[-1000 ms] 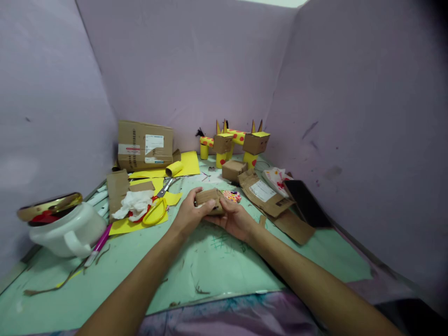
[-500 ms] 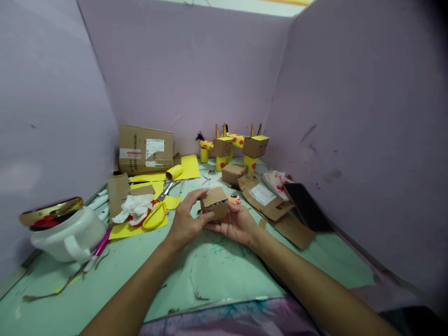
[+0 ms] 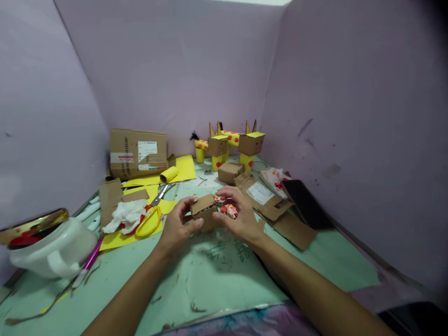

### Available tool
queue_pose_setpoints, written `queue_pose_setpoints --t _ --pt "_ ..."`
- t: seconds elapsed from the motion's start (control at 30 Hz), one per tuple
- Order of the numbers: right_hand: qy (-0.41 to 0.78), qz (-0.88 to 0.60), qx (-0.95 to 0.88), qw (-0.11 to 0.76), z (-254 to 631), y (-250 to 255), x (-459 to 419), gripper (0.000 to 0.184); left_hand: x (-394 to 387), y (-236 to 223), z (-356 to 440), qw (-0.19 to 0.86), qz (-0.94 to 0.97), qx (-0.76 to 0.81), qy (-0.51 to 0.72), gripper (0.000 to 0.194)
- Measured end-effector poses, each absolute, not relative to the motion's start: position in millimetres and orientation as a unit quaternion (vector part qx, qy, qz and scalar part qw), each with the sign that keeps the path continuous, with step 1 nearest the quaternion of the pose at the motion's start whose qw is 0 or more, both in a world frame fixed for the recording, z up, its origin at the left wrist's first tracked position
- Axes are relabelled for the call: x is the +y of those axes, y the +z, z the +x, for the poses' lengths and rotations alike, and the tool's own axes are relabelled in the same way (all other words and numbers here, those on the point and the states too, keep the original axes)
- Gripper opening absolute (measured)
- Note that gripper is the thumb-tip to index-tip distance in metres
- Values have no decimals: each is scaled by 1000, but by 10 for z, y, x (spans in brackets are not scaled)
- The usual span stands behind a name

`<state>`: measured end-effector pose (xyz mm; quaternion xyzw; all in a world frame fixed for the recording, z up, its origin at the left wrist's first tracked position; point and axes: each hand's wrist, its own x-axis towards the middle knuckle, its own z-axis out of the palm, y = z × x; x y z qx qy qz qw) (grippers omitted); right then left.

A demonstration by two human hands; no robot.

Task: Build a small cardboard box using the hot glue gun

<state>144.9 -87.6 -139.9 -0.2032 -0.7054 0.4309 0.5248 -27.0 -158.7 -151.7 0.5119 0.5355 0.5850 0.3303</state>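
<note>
Spread since earlier, my right hand arches wide at the right of the small box, which my left hand holds.

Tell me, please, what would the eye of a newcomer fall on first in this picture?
Probably the two yellow toy animals with red spots and box heads, standing at the back of the pale green table. Then, in the centre, the left hand holding a small cardboard box, with the right hand close at its other side. At the far left, the big white pot also stands out.
</note>
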Motion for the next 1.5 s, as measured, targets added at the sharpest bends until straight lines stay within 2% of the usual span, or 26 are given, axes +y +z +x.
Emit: queue_pose_setpoints --t 0.17,0.3,0.4,0.5,0.6,0.7,0.77,0.87,0.93,1.0,1.07,1.13,1.23,1.3,1.37,1.5 --pt "325 -259 -753 510 1493 -1353 -820 22 -1607 -1505 -209 310 497 576 570 47" --pt "238 -395 -742 486 1607 -1316 -644 22 -1630 -1477 -183 261 471 619 571 50" --pt "195 -493 -754 388 1695 -1314 -533 23 -1642 -1444 -184 219 447 643 582 65" --pt "178 -534 -787 254 1715 -1349 -515 36 -1646 -1421 -193 194 437 637 605 77" --pt "155 -541 -810 169 1668 -1387 -553 36 -1643 -1433 -215 254 418 591 641 84" --pt "142 -547 -815 127 1635 -1385 -573 26 -1642 -1473 -260 341 391 539 663 91" --pt "146 -556 -810 112 1653 -1350 -569 25 -1644 -1505 -294 361 389 523 667 91" --pt "150 -573 -796 126 1720 -1262 -572 26 -1645 -1550 -324 366 395 519 664 89" --pt "164 -525 -802 232 1757 -1208 -599 26 -1644 -1575 -324 372 391 524 659 88" --pt "207 -402 -807 380 1765 -1186 -648 18 -1646 -1588 -305 373 378 535 656 88" --pt "277 -279 -791 469 1738 -1213 -710 21 -1654 -1579 -276 371 363 543 660 85" --pt "373 -240 -767 463 1687 -1284 -768 43 -1668 -1547 -242 380 352 541 662 82" --pt "509 -261 -719 395 1608 -1406 -827 83 -1696 -1476 -188 435 316 530 656 83" --pt "545 -283 -710 343 1570 -1445 -851 96 -1710 -1441 -153 478 281 522 648 82" --pt "545 -288 -726 305 1546 -1440 -873 96 -1714 -1430 -122 509 258 512 642 80" --pt "506 -264 -762 305 1509 -1391 -911 67 -1692 -1465 -87 534 246 502 634 78"
